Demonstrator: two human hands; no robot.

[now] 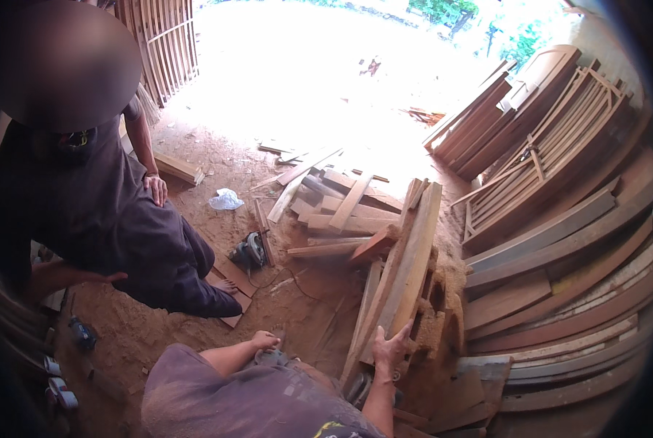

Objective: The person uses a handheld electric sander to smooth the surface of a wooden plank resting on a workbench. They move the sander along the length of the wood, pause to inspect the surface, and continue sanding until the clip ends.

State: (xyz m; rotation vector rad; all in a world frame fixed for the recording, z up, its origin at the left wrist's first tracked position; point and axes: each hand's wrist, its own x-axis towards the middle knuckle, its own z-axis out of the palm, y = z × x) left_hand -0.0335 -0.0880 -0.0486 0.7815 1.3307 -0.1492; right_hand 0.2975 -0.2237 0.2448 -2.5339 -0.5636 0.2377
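Note:
My right hand grips the near end of a long wooden plank, its thumb on top and fingers over the edge. The plank slants away from me beside other narrow boards. Close to my body, my left hand has its fingers curled in. Just under it is a small greyish thing; whether the hand holds it I cannot tell.
A co-worker stands at the left. A power tool with a cord lies on the dusty ground, another tool farther left. Loose boards are heaped ahead. Stacked planks and a slatted frame line the right side.

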